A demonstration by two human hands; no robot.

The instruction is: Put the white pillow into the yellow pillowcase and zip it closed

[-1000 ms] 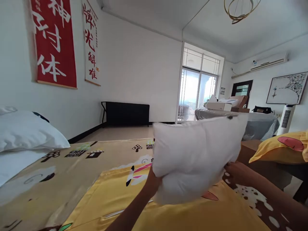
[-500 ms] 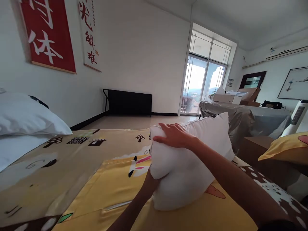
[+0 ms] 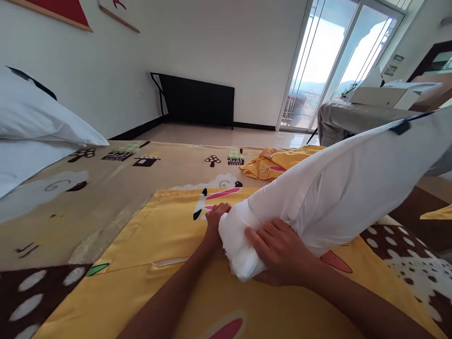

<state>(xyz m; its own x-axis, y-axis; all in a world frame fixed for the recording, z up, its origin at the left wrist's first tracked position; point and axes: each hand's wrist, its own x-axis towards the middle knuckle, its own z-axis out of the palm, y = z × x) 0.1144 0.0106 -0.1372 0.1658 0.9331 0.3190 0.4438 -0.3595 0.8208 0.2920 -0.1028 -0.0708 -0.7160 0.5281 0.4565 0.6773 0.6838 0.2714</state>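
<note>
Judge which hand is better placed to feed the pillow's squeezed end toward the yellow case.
Probably the right hand: it wraps the squeezed end of the white pillow. The left hand touches that end's far side, close to the yellow pillowcase, suited to steadying it.

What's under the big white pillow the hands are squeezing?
Under the white pillow lies a yellow pillowcase with a bunny print, flat on the bed. The pillow and both hands cover part of the print.

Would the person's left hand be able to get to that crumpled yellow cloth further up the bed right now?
Probably not at once: the left hand is busy gripping the white pillow end, together with the right hand. The crumpled yellow cloth lies beyond, nothing blocking it.
</note>
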